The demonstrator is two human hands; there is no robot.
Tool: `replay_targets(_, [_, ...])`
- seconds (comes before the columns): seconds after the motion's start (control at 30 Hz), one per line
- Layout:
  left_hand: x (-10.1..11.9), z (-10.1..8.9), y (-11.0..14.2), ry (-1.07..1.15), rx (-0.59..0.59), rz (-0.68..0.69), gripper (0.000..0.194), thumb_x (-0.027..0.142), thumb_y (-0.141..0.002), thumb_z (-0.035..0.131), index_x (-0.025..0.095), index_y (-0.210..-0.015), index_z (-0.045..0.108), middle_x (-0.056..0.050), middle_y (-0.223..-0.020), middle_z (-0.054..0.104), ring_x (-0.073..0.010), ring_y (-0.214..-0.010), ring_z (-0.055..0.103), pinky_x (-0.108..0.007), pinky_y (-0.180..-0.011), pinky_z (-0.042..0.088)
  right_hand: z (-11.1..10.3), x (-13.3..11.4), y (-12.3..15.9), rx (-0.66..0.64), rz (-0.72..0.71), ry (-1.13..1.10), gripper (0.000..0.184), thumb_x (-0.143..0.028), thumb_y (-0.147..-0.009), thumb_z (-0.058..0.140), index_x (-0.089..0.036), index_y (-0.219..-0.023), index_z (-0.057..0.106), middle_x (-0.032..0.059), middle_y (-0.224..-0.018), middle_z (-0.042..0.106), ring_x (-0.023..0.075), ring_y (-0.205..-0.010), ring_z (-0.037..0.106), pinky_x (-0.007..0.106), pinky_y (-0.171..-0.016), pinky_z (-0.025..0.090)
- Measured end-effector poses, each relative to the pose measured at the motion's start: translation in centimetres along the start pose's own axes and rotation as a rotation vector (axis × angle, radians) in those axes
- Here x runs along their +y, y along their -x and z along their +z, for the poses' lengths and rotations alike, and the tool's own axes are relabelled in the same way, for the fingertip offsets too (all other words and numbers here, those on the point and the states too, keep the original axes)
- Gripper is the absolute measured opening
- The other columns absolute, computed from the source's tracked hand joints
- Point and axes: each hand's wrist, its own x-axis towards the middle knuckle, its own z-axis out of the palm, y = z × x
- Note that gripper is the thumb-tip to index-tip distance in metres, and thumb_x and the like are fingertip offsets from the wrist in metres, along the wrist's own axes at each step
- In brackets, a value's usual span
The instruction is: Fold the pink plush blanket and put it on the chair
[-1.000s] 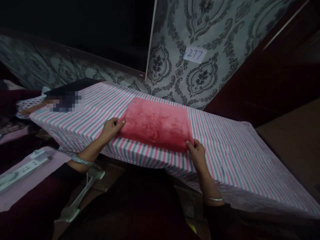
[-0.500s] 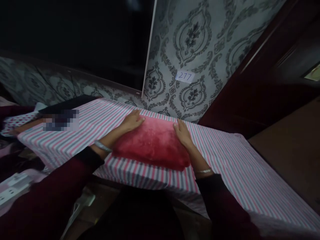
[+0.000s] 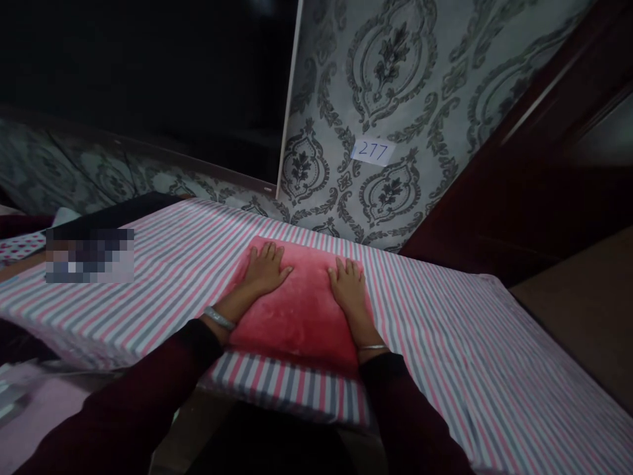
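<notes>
A plush red-pink cushion (image 3: 301, 323), roughly square, lies flat on a striped cloth (image 3: 425, 310) that covers the table. My left hand (image 3: 264, 269) rests palm down on its far left part, fingers spread. On the far right part lies my right hand (image 3: 348, 287), also flat with the fingers apart. Both hands touch the top of the cushion, and neither grips it. Each wrist wears a silver bangle. The cushion's side edges are partly covered by my forearms.
A large dark television screen (image 3: 148, 86) hangs on the patterned wall behind the table. A paper marked 277 (image 3: 372, 151) is stuck to the wallpaper. A dark wooden door or cabinet (image 3: 494, 191) stands at the right. At the left edge is a pixelated patch beside dotted fabric (image 3: 22, 247).
My hands have shifted from the cushion's far edges onto its top and now lie flatter, with fingers spread. The camera view has moved slightly.
</notes>
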Motion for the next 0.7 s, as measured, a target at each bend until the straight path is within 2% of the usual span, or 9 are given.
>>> replay_targets(0.17, [-0.2, 0.2, -0.4, -0.003, -0.034, -0.007, 0.071, 0.051, -0.102, 0.037, 0.006, -0.157, 0.038, -0.024, -0.164, 0.035, -0.0379, -0.155, 0.027, -0.063, -0.124, 0.015, 0.3, 0.2, -0.3, 0.006, 0.003, -0.012, 0.059, -0.045, -0.108, 0.029, -0.016, -0.158, 0.042, 0.0168, -0.164, 0.037, 0.032, -0.155, 0.024, 0.055, -0.122, 0.022])
replay_targets(0.53, [0.1, 0.0, 0.3, -0.015, 0.023, -0.021, 0.069, 0.051, -0.101, 0.039, 0.006, -0.154, 0.042, -0.024, -0.162, 0.039, -0.0371, -0.154, 0.03, -0.062, -0.124, 0.017, 0.4, 0.0, -0.1, 0.049, 0.004, -0.052, 0.058, -0.042, -0.107, 0.033, -0.014, -0.156, 0.045, 0.018, -0.162, 0.04, 0.0326, -0.154, 0.026, 0.054, -0.123, 0.022])
replay_targets(0.7, [-0.5, -1.0, 0.2, -0.001, 0.032, -0.062, 0.069, 0.052, -0.101, 0.041, 0.008, -0.154, 0.043, -0.024, -0.162, 0.038, -0.0357, -0.155, 0.027, -0.057, -0.125, 0.019, -0.5, 0.0, -0.1, -0.017, -0.001, -0.07, 0.059, -0.044, -0.107, 0.031, -0.016, -0.158, 0.042, 0.0175, -0.165, 0.035, 0.0321, -0.155, 0.025, 0.054, -0.124, 0.022])
